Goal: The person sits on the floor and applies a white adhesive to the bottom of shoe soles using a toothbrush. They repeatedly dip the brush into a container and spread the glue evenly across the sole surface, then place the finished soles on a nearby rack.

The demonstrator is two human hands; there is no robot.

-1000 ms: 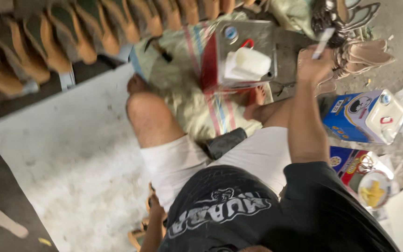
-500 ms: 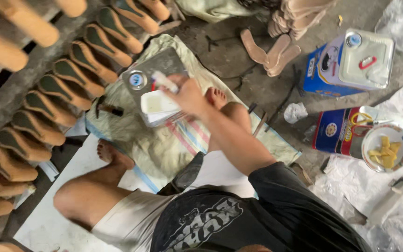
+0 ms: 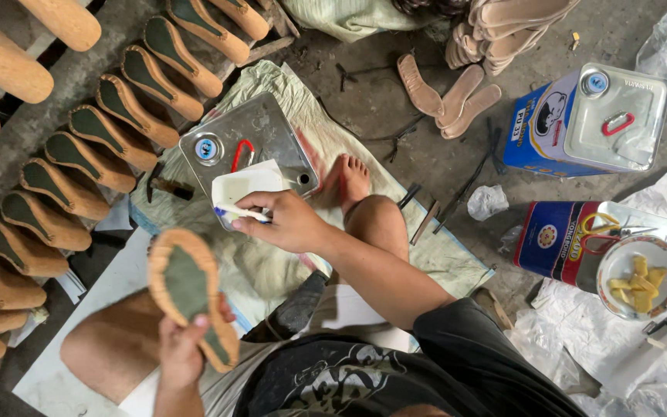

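Left hand (image 3: 181,351) fingers closed on shoe sole (image 3: 191,293), long axis upright, toe up-left. Right hand (image 3: 287,222) fingers pinching brush (image 3: 242,214) over white tub (image 3: 242,188) on metal can (image 3: 248,147).

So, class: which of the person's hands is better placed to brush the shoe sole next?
Probably the right hand: it grips the brush at the white tub on the metal can. The left hand is occupied holding the sole up.
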